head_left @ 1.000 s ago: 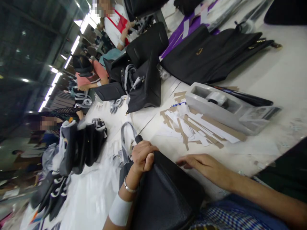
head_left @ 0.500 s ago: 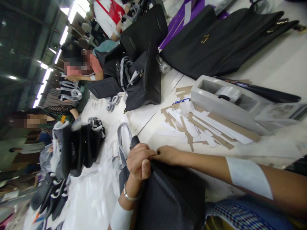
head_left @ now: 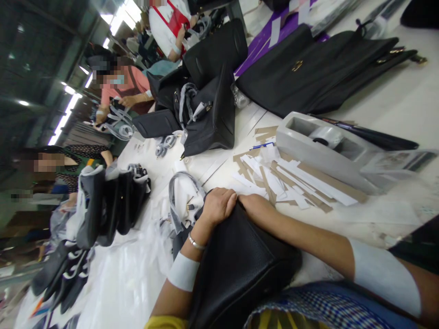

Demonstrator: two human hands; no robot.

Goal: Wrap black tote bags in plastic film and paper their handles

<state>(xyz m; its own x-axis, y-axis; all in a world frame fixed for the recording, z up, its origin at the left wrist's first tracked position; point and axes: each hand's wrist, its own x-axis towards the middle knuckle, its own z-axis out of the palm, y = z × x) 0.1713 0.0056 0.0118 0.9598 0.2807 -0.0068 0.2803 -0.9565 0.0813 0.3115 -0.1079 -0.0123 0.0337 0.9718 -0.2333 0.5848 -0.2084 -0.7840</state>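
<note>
1. The left grip (head_left: 219, 206), a bare hand with a silver metal bangle (head_left: 196, 241) at its wrist, is closed on the upper edge of a black grained-leather bag (head_left: 236, 265), apparently so that the edge is kept up and steady.
2. The right grip (head_left: 255, 208), also bare, is set just beside it at the same edge; its fingertips are hidden behind the leather, so whether anything is grasped cannot be told.
3. The bag is placed at the near side of a long white desk (head_left: 343, 224), close against a blue-and-white checked garment (head_left: 308, 304); support from the body is probably gained that way, with both hands left for the edge.
4. Beyond the left hand, a looped handle wrapped in grey film (head_left: 174, 196) is stood up; the wrapping is presumably meant to guard against scratches.
5. Past the right hand, white and brown paper strips (head_left: 295, 183) are heaped loosely beside a grey plastic tape dispenser (head_left: 318, 153), seemingly within easy reach.
6. Farther out, a flat black bag with a gold emblem (head_left: 308, 77) is laid across the desk, and black and grey padded bags (head_left: 113, 205) are ranged upright in a row at the left, likely to save room.
</note>
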